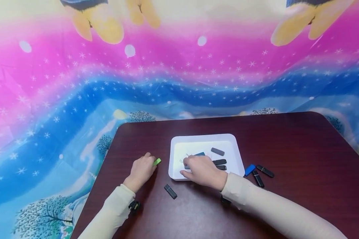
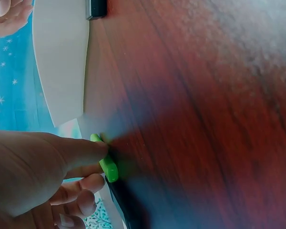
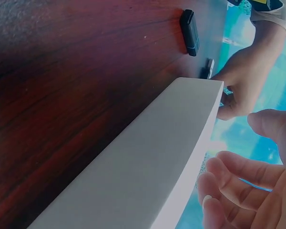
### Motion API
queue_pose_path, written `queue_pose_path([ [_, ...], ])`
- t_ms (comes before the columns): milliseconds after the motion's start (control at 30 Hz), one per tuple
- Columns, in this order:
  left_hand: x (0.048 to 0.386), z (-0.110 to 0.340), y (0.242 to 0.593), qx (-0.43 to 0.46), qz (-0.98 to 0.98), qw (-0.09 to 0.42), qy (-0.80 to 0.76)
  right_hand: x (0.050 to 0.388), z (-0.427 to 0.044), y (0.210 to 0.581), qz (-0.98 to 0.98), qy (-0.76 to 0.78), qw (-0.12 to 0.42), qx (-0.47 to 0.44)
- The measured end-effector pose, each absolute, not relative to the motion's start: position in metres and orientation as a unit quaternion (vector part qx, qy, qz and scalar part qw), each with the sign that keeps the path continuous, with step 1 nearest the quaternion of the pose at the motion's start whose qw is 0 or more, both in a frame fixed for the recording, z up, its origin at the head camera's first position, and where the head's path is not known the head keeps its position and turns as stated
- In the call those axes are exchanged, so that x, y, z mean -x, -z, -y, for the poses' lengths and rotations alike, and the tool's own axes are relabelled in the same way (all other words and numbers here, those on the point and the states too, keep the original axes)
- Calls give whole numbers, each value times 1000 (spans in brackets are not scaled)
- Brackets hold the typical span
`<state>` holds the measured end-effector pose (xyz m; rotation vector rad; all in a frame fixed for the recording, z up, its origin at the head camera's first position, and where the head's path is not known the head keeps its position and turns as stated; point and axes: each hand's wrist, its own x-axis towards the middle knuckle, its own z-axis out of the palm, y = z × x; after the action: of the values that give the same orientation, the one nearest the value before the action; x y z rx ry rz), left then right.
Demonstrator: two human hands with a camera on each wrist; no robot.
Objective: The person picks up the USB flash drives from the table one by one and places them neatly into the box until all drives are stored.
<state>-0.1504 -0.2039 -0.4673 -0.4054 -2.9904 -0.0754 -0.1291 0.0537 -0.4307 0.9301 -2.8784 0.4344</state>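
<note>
One pale sleeve (image 1: 266, 199) led to the right hand (image 1: 203, 171), its loosely curved, empty fingers above the white tray (image 1: 176, 149); dipping could scatter black sticks (image 1: 220, 162) near them. The left hand (image 1: 140, 171) pinched a green stick (image 1: 157, 162) in its fingers; slackening could drop it.

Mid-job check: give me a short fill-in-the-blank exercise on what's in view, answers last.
The left hand pinches a stick coloured ____.
The right hand is over a tray coloured ____.
In the head view, the blue stick lies to the ____ of the tray.
Missing words: green; white; right.
</note>
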Motion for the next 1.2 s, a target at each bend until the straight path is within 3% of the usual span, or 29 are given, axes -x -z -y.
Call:
queue_pose_path([
  [400, 150, 204, 470, 140, 987, 76, 31, 130, -57, 430, 940, -148, 44, -304],
  [1200, 143, 193, 416, 134, 981, 110, 81, 131, -71, 418, 937, -144, 81, -309],
])
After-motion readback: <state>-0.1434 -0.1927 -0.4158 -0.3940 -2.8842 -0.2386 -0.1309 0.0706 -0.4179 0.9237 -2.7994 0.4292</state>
